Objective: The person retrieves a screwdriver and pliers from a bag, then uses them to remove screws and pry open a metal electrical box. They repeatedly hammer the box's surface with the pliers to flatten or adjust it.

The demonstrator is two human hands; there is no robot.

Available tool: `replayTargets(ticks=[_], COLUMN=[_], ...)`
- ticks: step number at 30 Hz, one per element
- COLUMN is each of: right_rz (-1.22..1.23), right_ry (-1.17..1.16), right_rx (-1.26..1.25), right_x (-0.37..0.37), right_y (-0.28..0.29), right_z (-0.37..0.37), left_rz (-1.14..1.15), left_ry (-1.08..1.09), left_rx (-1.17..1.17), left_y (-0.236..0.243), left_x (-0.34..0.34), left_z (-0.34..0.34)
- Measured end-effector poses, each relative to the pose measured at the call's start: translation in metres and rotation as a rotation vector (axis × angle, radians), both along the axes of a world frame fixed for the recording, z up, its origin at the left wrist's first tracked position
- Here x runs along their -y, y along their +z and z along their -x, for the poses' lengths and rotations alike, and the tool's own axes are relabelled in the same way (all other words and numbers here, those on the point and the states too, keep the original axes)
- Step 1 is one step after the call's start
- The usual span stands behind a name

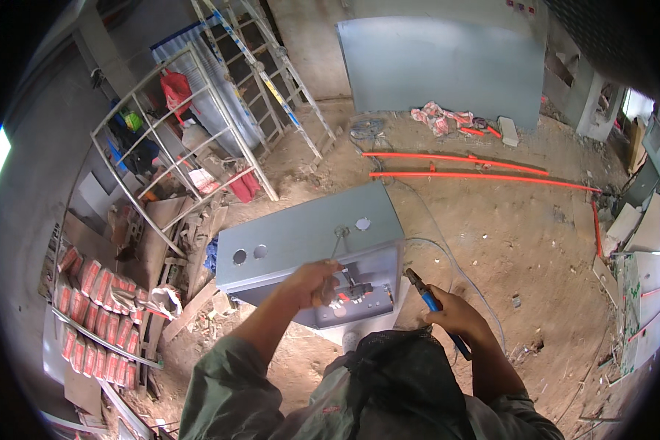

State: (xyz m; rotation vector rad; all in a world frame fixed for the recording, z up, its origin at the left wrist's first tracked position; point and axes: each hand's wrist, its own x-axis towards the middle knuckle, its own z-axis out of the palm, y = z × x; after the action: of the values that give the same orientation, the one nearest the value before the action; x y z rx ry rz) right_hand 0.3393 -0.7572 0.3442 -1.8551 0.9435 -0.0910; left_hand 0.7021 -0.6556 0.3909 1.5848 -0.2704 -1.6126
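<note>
A grey metal box with round holes in its top stands in front of me, its open side facing me. My left hand is at the upper edge of that opening with its fingers curled; what they hold is hidden. A thin wire runs from one hole toward these fingers. Small black and red fittings sit inside the box, just right of the hand. Right of the box, my right hand grips blue-handled pliers, their jaws pointing up and left, apart from the box.
Orange pipes and a grey cable lie on the dirt floor. A large grey panel leans at the back. Stepladder, metal frame and stacked red-and-white packages stand left; boards and panels lie right.
</note>
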Motion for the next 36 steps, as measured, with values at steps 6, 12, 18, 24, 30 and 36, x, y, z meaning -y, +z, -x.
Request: replayTargets(ticks=[6, 12, 18, 24, 30, 36], right_rz=[-0.059, -0.154, -0.183, -0.194, -0.248, -0.226], right_ry=[-0.021, -0.099, -0.08, 0.005, -0.012, 0.004], right_rx=[-0.018, -0.001, -0.01, -0.009, -0.009, 0.06], right_x=[0.0, 0.001, 0.003, 0.003, -0.006, -0.015], right_y=[-0.006, -0.041, -0.064, -0.059, -0.077, -0.091], right_z=[0.008, 0.015, 0.008, -0.008, -0.013, -0.01], left_rz=[0.055, 0.142, 0.097, 0.164, 0.318, 0.286], left_ry=[-0.068, -0.048, -0.086, -0.046, -0.062, -0.055], left_rx=[0.645, 0.888, 0.865, 0.879, 1.092, 1.125], left_y=[-0.06, -0.072, -0.051, -0.058, -0.092, -0.096], left_x=[-0.014, -0.015, -0.015, -0.016, -0.021, -0.024], left_z=[0.028, 0.037, 0.049, 0.05, 0.039, 0.035])
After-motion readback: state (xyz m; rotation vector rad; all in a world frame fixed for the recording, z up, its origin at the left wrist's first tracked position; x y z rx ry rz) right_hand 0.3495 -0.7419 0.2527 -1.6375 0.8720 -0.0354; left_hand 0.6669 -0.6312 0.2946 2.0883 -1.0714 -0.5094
